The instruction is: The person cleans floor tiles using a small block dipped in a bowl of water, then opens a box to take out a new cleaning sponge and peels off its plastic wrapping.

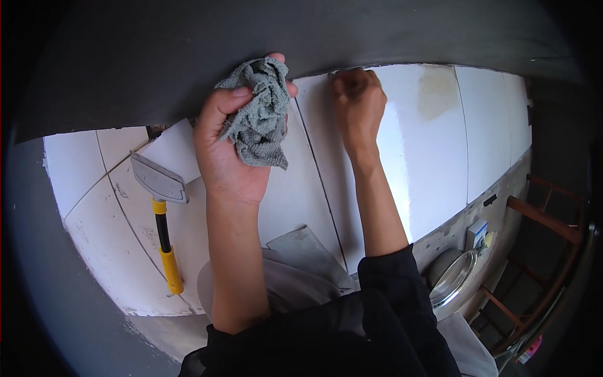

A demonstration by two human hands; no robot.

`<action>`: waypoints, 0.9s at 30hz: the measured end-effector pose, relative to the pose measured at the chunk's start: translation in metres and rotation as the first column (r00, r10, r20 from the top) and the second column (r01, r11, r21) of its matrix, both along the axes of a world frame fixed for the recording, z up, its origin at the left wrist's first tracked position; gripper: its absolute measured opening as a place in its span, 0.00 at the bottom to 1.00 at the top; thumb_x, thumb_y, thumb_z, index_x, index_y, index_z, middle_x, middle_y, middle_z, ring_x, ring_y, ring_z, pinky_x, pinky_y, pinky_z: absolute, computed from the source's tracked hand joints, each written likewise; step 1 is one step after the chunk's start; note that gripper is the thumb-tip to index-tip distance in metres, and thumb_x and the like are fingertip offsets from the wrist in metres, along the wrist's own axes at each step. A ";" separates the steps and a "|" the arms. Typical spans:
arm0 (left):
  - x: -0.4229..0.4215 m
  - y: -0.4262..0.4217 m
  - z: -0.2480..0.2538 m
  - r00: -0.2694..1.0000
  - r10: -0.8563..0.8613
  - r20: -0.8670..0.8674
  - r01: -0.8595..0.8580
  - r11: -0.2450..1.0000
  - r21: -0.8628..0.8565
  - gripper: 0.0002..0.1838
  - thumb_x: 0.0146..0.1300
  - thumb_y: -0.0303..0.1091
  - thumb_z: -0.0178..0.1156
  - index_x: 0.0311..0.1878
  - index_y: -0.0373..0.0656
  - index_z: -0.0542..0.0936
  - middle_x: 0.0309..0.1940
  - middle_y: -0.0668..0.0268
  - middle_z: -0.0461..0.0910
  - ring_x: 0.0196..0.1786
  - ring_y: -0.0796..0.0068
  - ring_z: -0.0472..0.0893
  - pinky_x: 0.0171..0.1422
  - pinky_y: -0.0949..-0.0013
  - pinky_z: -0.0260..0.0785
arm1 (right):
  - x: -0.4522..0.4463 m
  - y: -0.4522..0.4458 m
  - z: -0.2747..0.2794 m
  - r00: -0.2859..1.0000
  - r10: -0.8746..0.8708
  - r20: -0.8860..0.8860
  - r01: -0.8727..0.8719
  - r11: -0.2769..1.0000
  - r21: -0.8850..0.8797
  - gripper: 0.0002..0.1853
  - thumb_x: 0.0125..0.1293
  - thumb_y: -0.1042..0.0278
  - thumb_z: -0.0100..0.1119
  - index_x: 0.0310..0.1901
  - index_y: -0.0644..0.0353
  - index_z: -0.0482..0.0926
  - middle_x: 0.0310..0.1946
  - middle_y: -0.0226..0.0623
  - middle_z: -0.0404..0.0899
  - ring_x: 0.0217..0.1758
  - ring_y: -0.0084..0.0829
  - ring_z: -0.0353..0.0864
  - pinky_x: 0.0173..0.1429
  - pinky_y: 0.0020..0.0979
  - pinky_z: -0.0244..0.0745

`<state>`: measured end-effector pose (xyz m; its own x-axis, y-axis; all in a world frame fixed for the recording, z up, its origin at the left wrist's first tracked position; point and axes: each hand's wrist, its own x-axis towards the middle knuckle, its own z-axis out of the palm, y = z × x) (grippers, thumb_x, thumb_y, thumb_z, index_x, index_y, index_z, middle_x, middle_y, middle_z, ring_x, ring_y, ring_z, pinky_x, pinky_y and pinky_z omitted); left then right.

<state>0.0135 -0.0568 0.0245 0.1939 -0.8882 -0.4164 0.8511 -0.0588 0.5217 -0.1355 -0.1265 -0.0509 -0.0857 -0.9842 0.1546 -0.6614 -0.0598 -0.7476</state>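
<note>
"Where was the cloth?"

"Bunched up in the left hand, over the far middle of the white tiles, with thumb and fingers wrapped around it."

"And the right hand?"

"Off to the right, by the tiles' far edge. Its fingers were curled in, but I couldn't tell whether they gripped anything."

"What lay around them?"

"A yellow-handled scraper on the left, a grey flat piece nearer, and a shiny-rimmed bowl near right."
</note>
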 end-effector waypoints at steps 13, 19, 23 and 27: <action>-0.002 -0.001 0.001 0.999 0.017 0.030 -0.018 1.000 0.017 0.31 0.60 0.43 0.51 0.62 0.31 0.71 0.39 0.57 0.78 0.28 0.73 0.70 0.27 0.74 0.62 | 0.009 -0.003 -0.002 1.000 -0.019 -0.006 0.019 1.000 0.024 0.05 0.53 0.74 0.62 0.31 0.66 0.82 0.32 0.49 0.79 0.42 0.48 0.78 0.50 0.42 0.73; -0.001 0.000 0.001 1.000 0.007 0.013 -0.007 1.000 -0.005 0.31 0.60 0.43 0.51 0.62 0.31 0.70 0.40 0.56 0.78 0.28 0.73 0.70 0.28 0.74 0.64 | 0.005 -0.009 0.004 0.995 -0.096 0.037 0.091 0.989 0.115 0.08 0.55 0.72 0.63 0.33 0.69 0.82 0.32 0.51 0.82 0.36 0.47 0.83 0.46 0.41 0.76; -0.001 -0.002 0.000 1.000 0.008 0.005 -0.008 1.000 -0.009 0.31 0.60 0.43 0.51 0.62 0.31 0.70 0.39 0.56 0.78 0.28 0.73 0.70 0.27 0.74 0.64 | 0.015 -0.004 0.004 0.998 -0.060 -0.017 0.061 0.990 0.123 0.10 0.56 0.68 0.63 0.35 0.68 0.84 0.29 0.49 0.84 0.35 0.42 0.85 0.45 0.37 0.77; -0.001 -0.001 -0.001 1.000 0.000 0.020 0.000 1.000 -0.018 0.31 0.60 0.43 0.51 0.62 0.31 0.70 0.39 0.57 0.78 0.28 0.73 0.70 0.27 0.74 0.64 | 0.009 -0.008 0.011 0.995 -0.091 0.047 0.082 0.982 0.173 0.11 0.56 0.68 0.63 0.35 0.68 0.84 0.28 0.49 0.84 0.34 0.42 0.85 0.45 0.37 0.77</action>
